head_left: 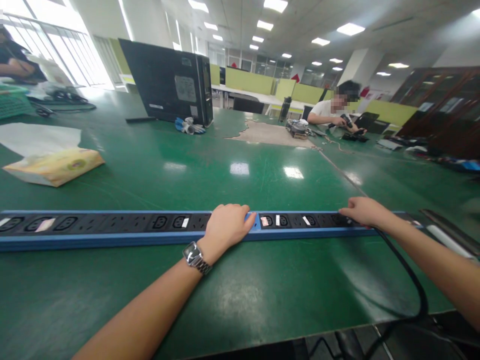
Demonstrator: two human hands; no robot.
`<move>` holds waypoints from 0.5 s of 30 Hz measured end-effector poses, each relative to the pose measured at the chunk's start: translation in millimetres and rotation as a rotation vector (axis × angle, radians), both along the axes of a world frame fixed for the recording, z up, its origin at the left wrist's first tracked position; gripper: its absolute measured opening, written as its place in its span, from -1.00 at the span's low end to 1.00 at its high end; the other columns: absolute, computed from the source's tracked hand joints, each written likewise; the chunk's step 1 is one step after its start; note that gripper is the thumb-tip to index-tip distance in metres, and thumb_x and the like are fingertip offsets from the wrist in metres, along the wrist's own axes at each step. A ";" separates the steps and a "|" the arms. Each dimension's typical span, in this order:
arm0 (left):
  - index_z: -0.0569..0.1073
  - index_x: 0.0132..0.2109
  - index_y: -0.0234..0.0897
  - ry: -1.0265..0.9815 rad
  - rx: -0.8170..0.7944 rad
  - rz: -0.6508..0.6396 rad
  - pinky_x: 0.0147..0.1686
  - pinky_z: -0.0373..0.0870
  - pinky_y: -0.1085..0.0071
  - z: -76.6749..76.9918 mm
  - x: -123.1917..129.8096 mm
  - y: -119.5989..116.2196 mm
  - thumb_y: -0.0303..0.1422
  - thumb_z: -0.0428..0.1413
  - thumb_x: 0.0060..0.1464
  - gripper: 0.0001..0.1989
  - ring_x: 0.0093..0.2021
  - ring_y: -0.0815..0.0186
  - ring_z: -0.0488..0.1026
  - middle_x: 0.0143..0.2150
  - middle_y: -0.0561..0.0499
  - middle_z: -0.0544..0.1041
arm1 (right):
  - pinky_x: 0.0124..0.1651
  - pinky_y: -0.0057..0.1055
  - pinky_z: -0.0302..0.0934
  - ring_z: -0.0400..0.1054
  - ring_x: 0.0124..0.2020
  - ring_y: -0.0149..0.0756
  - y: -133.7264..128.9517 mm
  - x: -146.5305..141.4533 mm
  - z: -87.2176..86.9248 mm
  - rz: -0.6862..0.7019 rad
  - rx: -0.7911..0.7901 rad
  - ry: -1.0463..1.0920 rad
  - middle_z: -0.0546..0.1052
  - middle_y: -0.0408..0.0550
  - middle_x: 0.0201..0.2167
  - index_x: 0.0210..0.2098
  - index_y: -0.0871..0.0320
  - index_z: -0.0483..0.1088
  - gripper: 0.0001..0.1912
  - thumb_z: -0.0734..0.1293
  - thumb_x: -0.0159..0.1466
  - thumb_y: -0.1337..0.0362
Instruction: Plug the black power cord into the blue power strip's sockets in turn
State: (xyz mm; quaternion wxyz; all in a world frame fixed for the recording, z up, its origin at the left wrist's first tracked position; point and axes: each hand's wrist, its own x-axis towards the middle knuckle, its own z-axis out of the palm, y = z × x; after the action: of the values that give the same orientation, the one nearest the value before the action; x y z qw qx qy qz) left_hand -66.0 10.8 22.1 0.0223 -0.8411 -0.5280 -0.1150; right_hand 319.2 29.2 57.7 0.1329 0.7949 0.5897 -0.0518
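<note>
A long blue power strip [112, 239] with black sockets lies across the green table in front of me. Around its middle, my left hand [228, 226] grips it from above, with the fingertips over the far edge and the thumb toward the right. A watch [194, 254] is on that wrist. Near the strip's right end, my right hand [363, 211] is closed on a black plug [350, 220] at one of the sockets. My fingers partly cover the plug, and I cannot tell how deep it sits. Its black cable [410, 272] loops down over the table's front edge.
A tissue pack [56, 167] lies on the left. Farther back stand a black computer case [172, 82], gloves [190, 126] and a bottle [285, 108]. At the far right, a person [330, 112] handles a dark object. Another person [15, 60] is at far left.
</note>
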 end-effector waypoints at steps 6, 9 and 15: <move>0.49 -0.30 -0.22 0.007 0.001 0.010 -0.33 0.29 0.32 -1.7 -0.3 0.6 -0.11 -0.18 0.29 -0.56 -0.28 0.16 0.53 -0.31 -0.06 0.60 | -0.23 -0.21 0.24 0.45 -0.19 0.02 -8.3 -3.1 -22.7 0.050 0.178 -0.133 0.54 0.21 -0.20 -0.28 0.18 0.44 -0.50 0.07 0.29 -0.07; 0.49 -0.30 -0.23 0.016 0.009 0.007 -0.33 0.29 0.32 -0.8 0.0 0.4 -0.11 -0.18 0.29 -0.56 -0.28 0.15 0.53 -0.31 -0.07 0.60 | -0.11 -0.22 0.23 0.41 -0.08 0.00 -13.0 -2.0 -28.3 0.168 0.245 0.000 0.53 0.19 -0.12 -0.19 0.19 0.45 -0.40 0.08 0.26 -0.19; 0.50 -0.27 -0.23 0.030 -0.024 0.020 -0.29 0.32 0.31 1.6 0.4 -0.7 -0.10 -0.20 0.30 -0.53 -0.26 0.14 0.53 -0.28 -0.10 0.59 | -0.21 -0.31 0.21 0.43 -0.22 -0.10 -14.1 -2.7 -26.8 0.157 0.189 0.187 0.58 0.05 -0.28 -0.29 0.13 0.48 -0.38 0.09 0.23 -0.26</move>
State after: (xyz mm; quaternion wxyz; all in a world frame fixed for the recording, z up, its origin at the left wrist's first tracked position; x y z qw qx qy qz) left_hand -65.7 10.1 23.7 0.0214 -0.8377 -0.5372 -0.0959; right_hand 316.5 15.1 30.9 0.0059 0.7469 0.6622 -0.0594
